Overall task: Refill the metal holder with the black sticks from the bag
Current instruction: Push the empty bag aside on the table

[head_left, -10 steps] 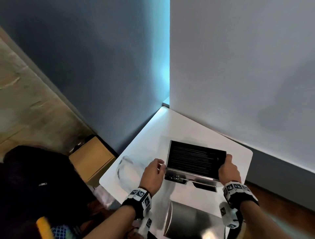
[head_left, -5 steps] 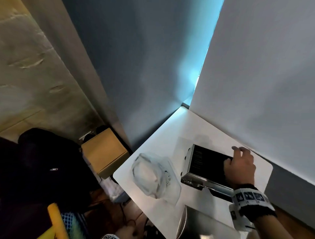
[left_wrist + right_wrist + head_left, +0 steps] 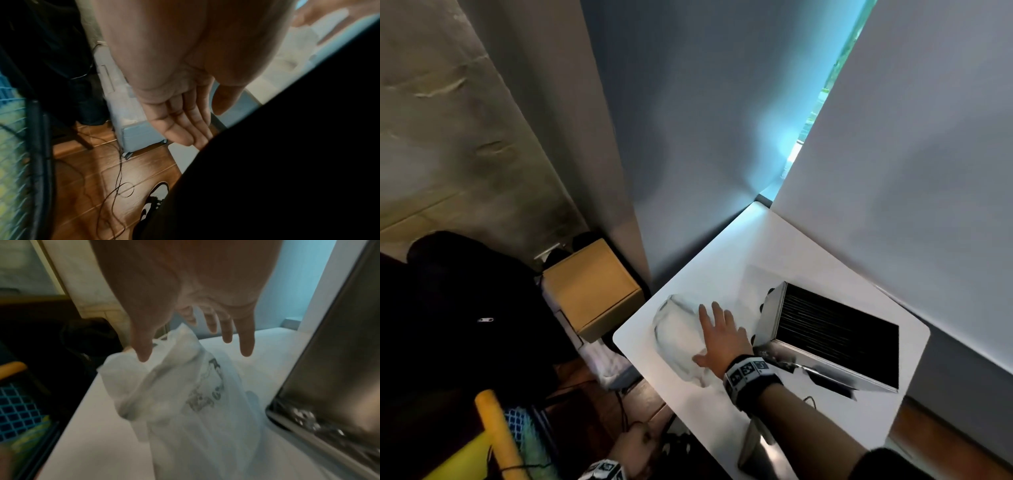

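The metal holder [image 3: 832, 346] lies on the white table [image 3: 732, 246], its top packed with black sticks [image 3: 835, 325]. Left of it lies a crumpled clear plastic bag [image 3: 678, 329], which looks empty. My right hand [image 3: 717, 337] hovers over the bag with fingers spread and straight, holding nothing. In the right wrist view the fingertips [image 3: 245, 350] hang just above the bag [image 3: 185, 394], beside the holder's steel side [image 3: 329, 353]. My left hand [image 3: 635, 448] hangs below the table edge; in the left wrist view its fingers [image 3: 180, 126] are straight and empty.
Grey walls close in behind and right of the table. A cardboard box [image 3: 592, 287] stands on the floor left of the table, with a black bag [image 3: 465, 308] beside it. A steel object [image 3: 756, 445] lies at the table's near edge. Cables [image 3: 119, 186] trail over the wooden floor.
My right hand left the holder's right end and swung left over the plastic bag. My left hand dropped from the holder to below the table edge. The camera turned left.
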